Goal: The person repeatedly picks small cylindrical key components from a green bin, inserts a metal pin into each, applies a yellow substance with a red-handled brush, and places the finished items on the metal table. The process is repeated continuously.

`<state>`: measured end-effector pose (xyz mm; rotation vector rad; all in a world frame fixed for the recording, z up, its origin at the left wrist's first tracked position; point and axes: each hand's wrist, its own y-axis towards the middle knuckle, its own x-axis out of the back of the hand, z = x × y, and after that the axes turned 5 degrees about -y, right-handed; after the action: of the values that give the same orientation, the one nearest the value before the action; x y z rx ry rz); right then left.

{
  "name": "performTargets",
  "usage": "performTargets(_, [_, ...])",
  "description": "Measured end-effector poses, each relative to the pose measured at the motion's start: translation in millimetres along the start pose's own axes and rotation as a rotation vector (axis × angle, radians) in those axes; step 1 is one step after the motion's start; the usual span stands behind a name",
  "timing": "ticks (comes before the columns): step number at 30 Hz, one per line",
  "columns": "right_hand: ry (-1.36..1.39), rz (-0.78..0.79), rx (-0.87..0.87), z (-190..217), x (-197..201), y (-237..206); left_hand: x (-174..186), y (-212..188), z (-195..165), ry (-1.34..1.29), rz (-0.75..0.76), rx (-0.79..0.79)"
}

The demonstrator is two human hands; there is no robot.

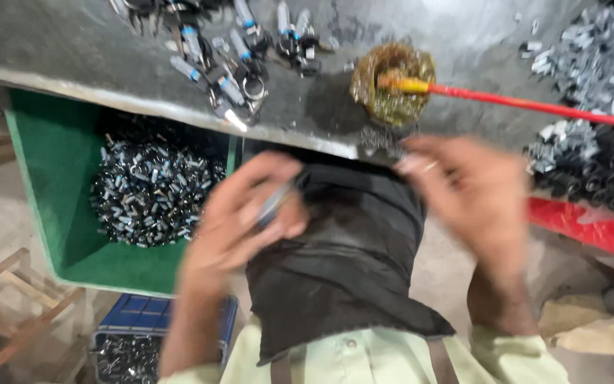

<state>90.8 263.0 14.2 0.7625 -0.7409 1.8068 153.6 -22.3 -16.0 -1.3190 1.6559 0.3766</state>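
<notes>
Metal part [276, 201] pinched in left hand [239, 213] at centre; right hand [474, 188] empty, fingers loosely spread. Green bin [51, 156] left holds many parts; more on bench [58, 50] above.

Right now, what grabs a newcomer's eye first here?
The blurred hands at centre: the left hand grips a small metal part, the right hand is spread open. Then the green bin of small dark metal pieces at left, and a red-handled brush in a greasy bowl on the bench.
</notes>
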Motion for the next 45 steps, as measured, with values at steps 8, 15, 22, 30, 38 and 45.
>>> performTargets(8, [-0.109,-0.02,0.022,-6.2,-79.5,8.1,14.0,-35.7,-67.3,2.38,-0.44,-0.344])
performTargets(15, [-0.312,0.0,0.158,7.9,-83.3,16.3,10.3,132.9,-31.7,2.07,-0.624,-0.599])
performTargets(22, [-0.321,-0.119,0.31,1.1,-107.7,15.4,14.9,192.9,-39.5,1.914,-0.742,-0.344])
performTargets(30, [0.186,-0.169,0.05,-6.7,-116.5,-3.0,20.1,181.5,-70.9,1.754,-0.545,-0.311])
performTargets(38, [0.563,-0.147,-0.088,-52.0,-161.8,-2.6,39.5,149.9,-88.6,1.115,-0.183,-0.787])
performTargets(45, [0.764,-0.111,-0.036,-46.6,-171.3,5.1,11.3,89.9,-95.8,0.643,0.094,-0.755])
